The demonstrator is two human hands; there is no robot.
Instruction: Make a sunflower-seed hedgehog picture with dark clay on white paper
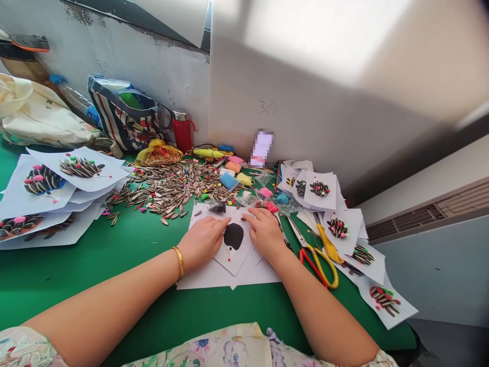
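A white paper card (236, 255) with a black clay blob (233, 236) lies on a small stack of white sheets (206, 278) on the green table. My left hand (201, 240) rests on the card's left side, fingers curled, index tip near the blob's top edge. My right hand (264, 232) lies flat on the card's right side, fingers pointing left toward the blob. A gold bangle (179, 262) circles my left wrist. Neither hand holds anything.
A heap of striped sunflower seeds (168, 188) lies behind the card. Finished seed pictures are stacked at left (57, 191) and right (344, 224). Red-and-yellow scissors (317, 257) lie beside my right wrist. Coloured clay packets (237, 176), a red flask (182, 132) and bags line the wall.
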